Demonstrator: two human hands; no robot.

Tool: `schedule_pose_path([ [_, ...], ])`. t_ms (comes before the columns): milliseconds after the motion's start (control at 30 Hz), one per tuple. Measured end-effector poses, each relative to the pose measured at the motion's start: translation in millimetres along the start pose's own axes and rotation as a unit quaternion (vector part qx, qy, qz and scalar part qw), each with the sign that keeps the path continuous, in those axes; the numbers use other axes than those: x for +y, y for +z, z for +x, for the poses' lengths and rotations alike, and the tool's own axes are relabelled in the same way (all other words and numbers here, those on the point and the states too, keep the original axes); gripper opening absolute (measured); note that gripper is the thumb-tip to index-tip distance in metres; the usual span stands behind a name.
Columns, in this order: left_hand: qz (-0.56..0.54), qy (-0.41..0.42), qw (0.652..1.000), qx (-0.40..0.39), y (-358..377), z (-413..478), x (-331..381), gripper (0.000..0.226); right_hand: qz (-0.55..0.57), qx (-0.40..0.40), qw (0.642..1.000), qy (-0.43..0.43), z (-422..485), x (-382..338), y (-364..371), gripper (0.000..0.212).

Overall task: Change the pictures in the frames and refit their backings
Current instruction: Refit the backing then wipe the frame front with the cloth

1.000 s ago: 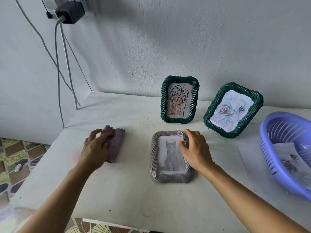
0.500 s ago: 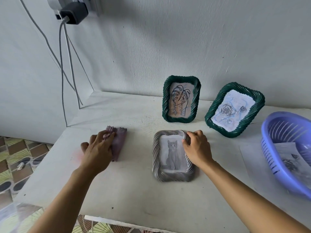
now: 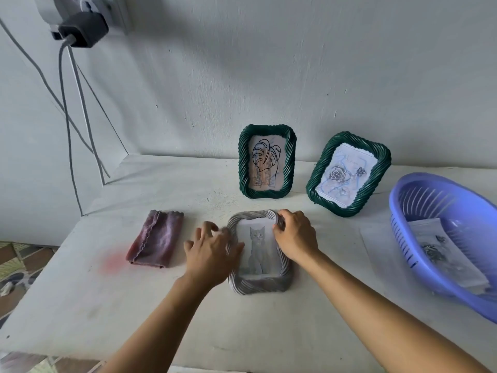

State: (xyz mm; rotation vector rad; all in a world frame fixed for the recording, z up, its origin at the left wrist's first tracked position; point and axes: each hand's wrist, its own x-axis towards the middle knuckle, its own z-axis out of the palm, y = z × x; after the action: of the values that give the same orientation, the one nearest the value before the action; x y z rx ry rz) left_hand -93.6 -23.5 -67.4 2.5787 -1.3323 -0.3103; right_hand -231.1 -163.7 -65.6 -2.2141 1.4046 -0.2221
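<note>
white table (image 3: 107, 305) — grey wall (image 3: 295, 63); left hand (image 3: 212, 251) spread; right hand (image 3: 294, 235) gripping grey frame (image 3: 258, 285)

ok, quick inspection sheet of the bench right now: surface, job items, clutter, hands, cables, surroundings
Surface: white table, faint red smudge at left.
Job's things: grey frame flat, cat picture in it; leaf frame upright, rose frame tilted, both green, by the wall; printed sheets in purple basket.
Clutter: folded maroon cloth left of the grey frame; loose sheet beside the basket.
Hands: left hand rests on grey frame's left edge, fingers spread; right hand grips its top right corner.
Cables: black charger on the wall, cables hanging down.
Surroundings: pale wall; patterned floor tiles at left.
</note>
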Motion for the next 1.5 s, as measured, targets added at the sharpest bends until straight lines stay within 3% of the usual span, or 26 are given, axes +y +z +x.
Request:
schedule_pose_path([
  [133,-0.1,-0.01,0.995,0.01,3,-1,1,0.046,0.116,0.005,0.993,0.022,0,-1,-4,0.03],
  [233,-0.223,-0.02,0.974,0.029,-1,-1,1,0.041,0.266,0.03,0.962,0.045,-6,-2,-11,0.025],
  [333,-0.411,-0.057,0.909,0.026,-15,-2,7,0.027,0.37,0.037,0.927,0.056,-8,3,-14,0.021],
  [433,-0.494,-0.053,0.866,0.045,-32,-5,6,0.026,0.425,0.038,0.904,0.029,-8,2,-21,0.023],
  [600,-0.525,-0.021,0.849,0.06,-60,-5,1,0.031,0.419,0.026,0.906,-0.05,-5,-19,-31,0.027],
  [967,-0.548,-0.012,0.83,0.102,-112,41,-47,0.041,0.414,0.015,0.903,-0.112,42,-107,-38,0.032],
  [1233,-0.531,0.002,0.831,0.164,-140,116,-85,0.04,0.414,0.032,0.896,-0.157,108,-176,-25,0.032],
  [1500,-0.508,0.013,0.844,0.17,-123,156,-104,0.046,0.397,0.063,0.894,-0.198,143,-185,5,0.036],
])
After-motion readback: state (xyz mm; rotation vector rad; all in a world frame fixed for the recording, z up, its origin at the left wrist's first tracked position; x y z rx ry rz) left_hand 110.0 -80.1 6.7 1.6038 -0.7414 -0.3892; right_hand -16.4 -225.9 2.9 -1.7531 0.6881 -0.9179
